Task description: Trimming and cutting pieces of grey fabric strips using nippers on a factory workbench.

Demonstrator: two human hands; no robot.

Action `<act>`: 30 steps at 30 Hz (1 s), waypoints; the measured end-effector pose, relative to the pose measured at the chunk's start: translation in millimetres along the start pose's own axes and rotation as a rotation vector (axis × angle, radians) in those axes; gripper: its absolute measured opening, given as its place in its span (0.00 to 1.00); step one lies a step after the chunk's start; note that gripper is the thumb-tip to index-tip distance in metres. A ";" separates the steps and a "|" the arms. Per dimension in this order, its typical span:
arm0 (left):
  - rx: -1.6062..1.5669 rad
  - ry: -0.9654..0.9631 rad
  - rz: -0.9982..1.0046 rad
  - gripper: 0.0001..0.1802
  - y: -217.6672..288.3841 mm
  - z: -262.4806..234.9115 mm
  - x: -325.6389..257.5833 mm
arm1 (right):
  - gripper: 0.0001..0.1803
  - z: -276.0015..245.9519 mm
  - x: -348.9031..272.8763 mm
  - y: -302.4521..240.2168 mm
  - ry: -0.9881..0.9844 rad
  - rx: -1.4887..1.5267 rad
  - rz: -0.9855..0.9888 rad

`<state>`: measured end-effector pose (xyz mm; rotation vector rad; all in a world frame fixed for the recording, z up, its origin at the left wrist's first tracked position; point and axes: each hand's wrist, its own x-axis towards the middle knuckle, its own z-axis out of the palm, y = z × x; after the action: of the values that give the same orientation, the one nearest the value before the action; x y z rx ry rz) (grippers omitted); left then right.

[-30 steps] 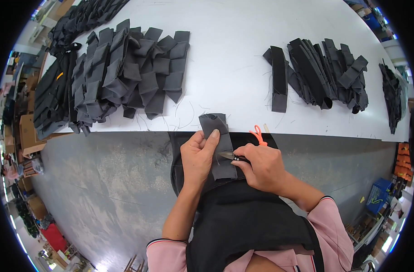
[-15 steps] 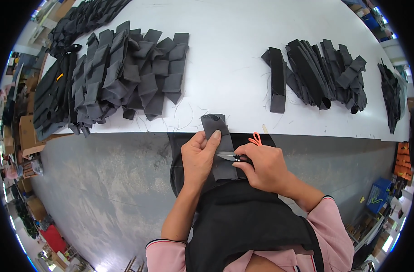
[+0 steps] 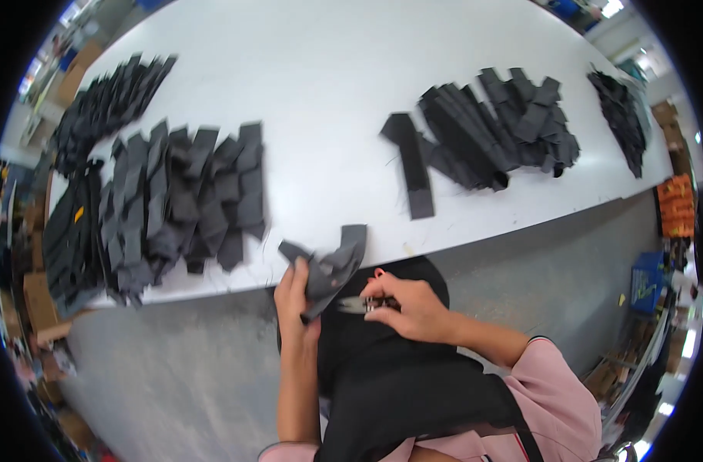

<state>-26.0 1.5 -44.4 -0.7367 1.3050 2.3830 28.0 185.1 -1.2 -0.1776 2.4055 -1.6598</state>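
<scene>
The folded strip [image 3: 330,271] in the left grip [image 3: 295,302] looks like matt dark grey cloth, softly creased. The snips [image 3: 354,305] in the right grip [image 3: 413,308] show smooth metal blades with a dull shine. Ahead of the left grip, the counter [image 3: 320,131] is smooth, white and faintly glossy; the pile [image 3: 166,192] there is matt grey cloth. Beyond the right grip, the bundle [image 3: 467,142] is dark matt cloth. Nearer the body than the right grip, the apron [image 3: 420,393] is matt black cloth, the shirt [image 3: 557,385] pink cloth.
</scene>
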 end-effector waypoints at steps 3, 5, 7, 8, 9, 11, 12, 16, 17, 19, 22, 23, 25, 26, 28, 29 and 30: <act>0.079 0.016 0.146 0.10 0.2 -8.2 -11.1 | 0.14 -11.9 -10.3 -0.6 0.026 0.131 0.110; 0.295 0.005 0.362 0.10 29.0 -7.0 -16.9 | 0.10 -26.9 2.7 11.2 0.123 -0.052 0.149; 0.308 -0.187 0.753 0.14 76.2 30.1 -23.1 | 0.09 -40.2 24.6 36.7 0.267 -0.278 0.183; 0.470 -0.288 0.986 0.18 99.4 18.8 -12.0 | 0.11 -48.4 38.5 46.8 0.370 -0.399 0.145; 0.712 -0.302 1.139 0.26 127.2 14.0 -5.3 | 0.12 -57.7 49.0 58.6 0.466 -0.445 0.040; 0.851 -0.221 1.175 0.34 171.1 10.0 4.1 | 0.12 -75.6 66.9 76.1 0.578 -0.493 -0.061; 1.042 -0.146 1.207 0.30 197.3 -2.0 5.6 | 0.16 -78.5 79.4 77.2 0.590 -0.547 0.015; 1.670 0.213 1.081 0.14 221.8 -70.6 47.3 | 0.34 -89.6 105.4 72.2 0.552 -0.665 0.366; 1.907 0.379 1.154 0.09 221.4 -75.1 52.4 | 0.34 -90.8 108.8 76.8 0.563 -0.659 0.364; 1.834 0.592 1.326 0.10 212.3 -65.4 38.3 | 0.40 -85.2 119.0 90.0 0.575 -0.609 0.405; 1.404 0.784 1.724 0.12 188.3 -37.6 6.9 | 0.38 -87.3 123.2 99.6 0.631 -0.577 0.441; 1.273 0.713 1.723 0.12 172.5 -21.5 5.2 | 0.37 -91.4 115.5 106.2 0.686 -0.610 0.343; 0.910 0.269 1.456 0.13 122.8 21.5 9.8 | 0.35 -107.9 102.1 128.7 0.731 -0.438 0.284; 0.744 0.025 1.201 0.13 97.7 31.4 19.4 | 0.34 -110.3 96.8 121.3 0.735 -0.346 0.256; 0.498 -0.290 0.607 0.28 49.7 47.6 20.2 | 0.32 -86.5 92.1 85.3 0.643 0.055 0.136; 0.344 -0.385 0.403 0.39 21.8 47.9 25.4 | 0.32 -74.7 87.7 50.4 0.469 0.212 0.161; 0.269 -0.429 0.281 0.43 3.6 54.9 27.9 | 0.32 -59.4 83.0 24.7 0.315 0.358 0.200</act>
<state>-66.0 47.2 -33.5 0.0398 1.5637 2.3197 -66.3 229.7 -12.8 0.3947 2.1807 -2.1062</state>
